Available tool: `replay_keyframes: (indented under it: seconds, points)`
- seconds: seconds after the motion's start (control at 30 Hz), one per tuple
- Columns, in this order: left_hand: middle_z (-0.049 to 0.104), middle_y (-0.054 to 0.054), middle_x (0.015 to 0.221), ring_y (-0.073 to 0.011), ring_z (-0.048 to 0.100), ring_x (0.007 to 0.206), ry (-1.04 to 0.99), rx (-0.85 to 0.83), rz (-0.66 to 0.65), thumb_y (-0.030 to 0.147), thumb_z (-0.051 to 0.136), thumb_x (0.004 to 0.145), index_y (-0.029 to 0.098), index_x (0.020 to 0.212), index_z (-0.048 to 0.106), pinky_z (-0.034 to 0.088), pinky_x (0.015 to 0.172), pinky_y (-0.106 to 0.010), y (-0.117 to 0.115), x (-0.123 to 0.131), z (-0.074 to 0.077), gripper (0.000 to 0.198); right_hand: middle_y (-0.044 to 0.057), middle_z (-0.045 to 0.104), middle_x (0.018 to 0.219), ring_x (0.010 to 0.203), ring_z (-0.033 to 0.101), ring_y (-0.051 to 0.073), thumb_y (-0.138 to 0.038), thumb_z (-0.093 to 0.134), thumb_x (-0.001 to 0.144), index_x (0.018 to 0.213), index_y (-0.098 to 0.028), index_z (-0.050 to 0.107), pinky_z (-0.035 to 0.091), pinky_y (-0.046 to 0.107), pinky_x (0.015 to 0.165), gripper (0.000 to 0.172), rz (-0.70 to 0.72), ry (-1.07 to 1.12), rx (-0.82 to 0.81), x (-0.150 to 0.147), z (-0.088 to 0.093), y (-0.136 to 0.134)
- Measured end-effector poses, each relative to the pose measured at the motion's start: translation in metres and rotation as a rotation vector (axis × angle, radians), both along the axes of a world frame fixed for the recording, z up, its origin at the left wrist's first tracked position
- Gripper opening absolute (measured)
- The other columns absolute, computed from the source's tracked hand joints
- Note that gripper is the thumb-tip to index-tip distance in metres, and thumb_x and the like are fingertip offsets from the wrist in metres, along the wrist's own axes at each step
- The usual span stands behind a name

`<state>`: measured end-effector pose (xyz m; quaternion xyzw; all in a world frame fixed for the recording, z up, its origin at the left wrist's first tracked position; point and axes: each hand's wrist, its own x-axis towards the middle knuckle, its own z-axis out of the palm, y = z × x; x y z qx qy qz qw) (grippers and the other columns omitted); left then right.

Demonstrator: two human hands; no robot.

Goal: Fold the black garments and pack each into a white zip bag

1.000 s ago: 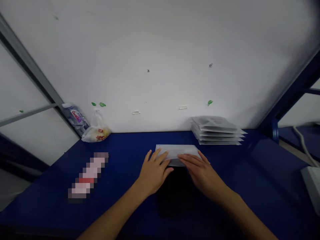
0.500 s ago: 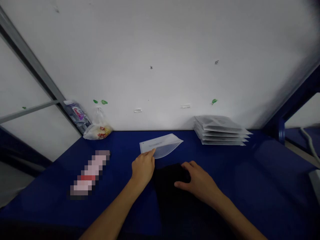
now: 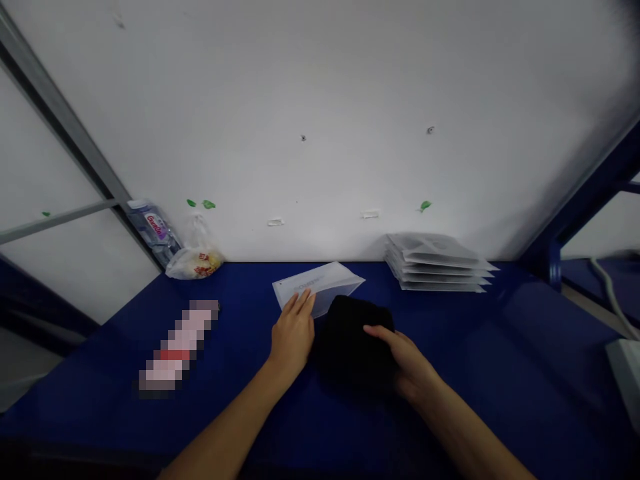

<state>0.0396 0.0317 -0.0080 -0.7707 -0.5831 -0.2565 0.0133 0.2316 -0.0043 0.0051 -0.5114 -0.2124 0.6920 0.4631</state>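
My right hand (image 3: 407, 360) grips a folded black cloth (image 3: 353, 340) by its right side, thumb on top and the other fingers hidden beneath. The cloth looks like a soft bundle, too dark to show its exact kind. To its left, my left hand (image 3: 294, 328) rests its outstretched fingers on a frosted plastic bag (image 3: 327, 280) that lies on the blue table. Grey print shows on the bag, and its right side bulges slightly. The cloth's far edge overlaps the near part of the bag in view; whether they touch I cannot tell.
A stack of several frosted plastic bags (image 3: 437, 263) stands at the back right by the white wall (image 3: 350, 100). At the back left are a tied plastic bag (image 3: 195, 263) and a purple-labelled package (image 3: 155, 230). A pixelated pink object (image 3: 180, 347) lies on the left of the blue table (image 3: 240, 407).
My right hand has closed on the black cloth, which is now a compact bundle raised toward the bag. My left hand's fingers have spread from a point, and the bag has shifted slightly left.
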Motion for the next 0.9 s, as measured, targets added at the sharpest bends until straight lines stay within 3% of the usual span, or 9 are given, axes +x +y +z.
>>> replay_keyframes:
  seconds: [0.27,0.37,0.5,0.7,0.9]
  points:
    - [0.04,-0.011,0.141,-0.0221,0.036,0.13,-0.092,0.089,-0.221,-0.008,0.038,0.074,0.015,0.136,0.037,0.04,0.103,-0.042,-0.007,0.004,-0.008,0.066,0.007,0.071,0.071,0.063,0.068,0.021,-0.022,0.068,0.069,0.093,-0.014,0.061,0.056,0.032,0.06,0.026,-0.158,0.073,0.011,-0.013,-0.001,0.018]
    - [0.04,-0.009,0.141,-0.022,0.039,0.128,-0.134,0.094,-0.237,-0.011,0.039,0.066,0.02,0.138,0.034,0.04,0.103,-0.042,-0.007,0.006,-0.008,0.078,0.006,0.071,0.07,0.062,0.068,0.02,-0.016,0.068,0.068,0.093,-0.014,0.061,0.056,0.03,0.061,0.026,-0.246,0.077,0.029,-0.016,-0.005,0.028]
    - [0.038,-0.008,0.143,-0.0225,0.033,0.132,-0.146,0.108,-0.21,-0.011,0.037,0.067,0.02,0.139,0.032,0.038,0.105,-0.042,-0.011,0.011,-0.008,0.079,0.003,0.07,0.066,0.065,0.068,0.019,-0.011,0.067,0.067,0.092,-0.016,0.06,0.057,0.03,0.064,0.026,-0.355,0.094,0.058,-0.019,-0.01,0.033]
    - [0.023,-0.006,0.149,-0.0258,0.018,0.137,-0.108,0.038,-0.278,-0.014,0.034,0.058,0.02,0.143,0.019,0.04,0.103,-0.045,-0.021,0.02,-0.008,0.093,0.007,0.071,0.073,0.069,0.069,0.022,-0.012,0.067,0.068,0.089,-0.014,0.063,0.057,0.034,0.065,0.022,-0.322,0.218,0.057,-0.038,0.0,0.03]
    - [0.018,-0.005,0.151,-0.0255,0.009,0.138,-0.079,0.068,-0.326,-0.013,0.031,0.06,0.022,0.145,0.01,0.045,0.098,-0.045,-0.028,0.024,-0.008,0.094,-0.002,0.068,0.064,0.065,0.067,0.017,-0.012,0.056,0.076,0.091,-0.021,0.06,0.056,0.028,0.064,0.018,-0.471,0.284,0.058,-0.062,-0.008,0.048]
